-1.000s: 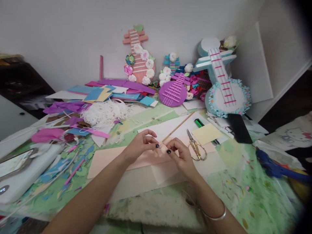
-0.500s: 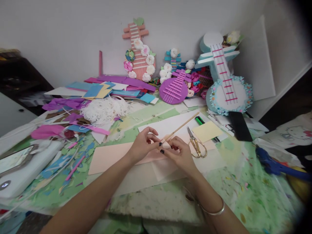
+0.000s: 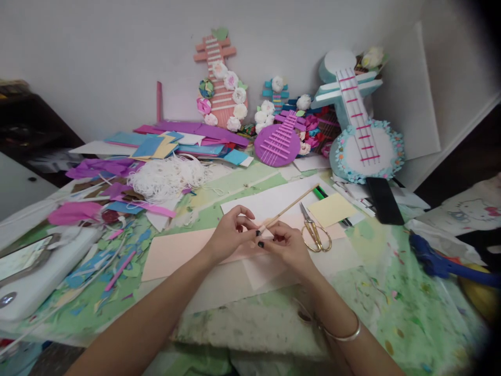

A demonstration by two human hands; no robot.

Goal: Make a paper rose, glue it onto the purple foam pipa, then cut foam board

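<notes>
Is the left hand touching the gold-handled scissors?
Apart: the head view shows the left hand clear of the scissors, the right hand between them.

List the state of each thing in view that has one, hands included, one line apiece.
Left hand: pinched at the brown stick's lower end
Right hand: pinched on the small pale paper
Brown stick: held slanting
Small pale paper: gripped, partly hidden
Gold-handled scissors: lying down, unheld
White string: loose, tangled heap
Left-side phone: screen lit
Yellow paper: lying flat
Purple instrument model: propped up
</notes>
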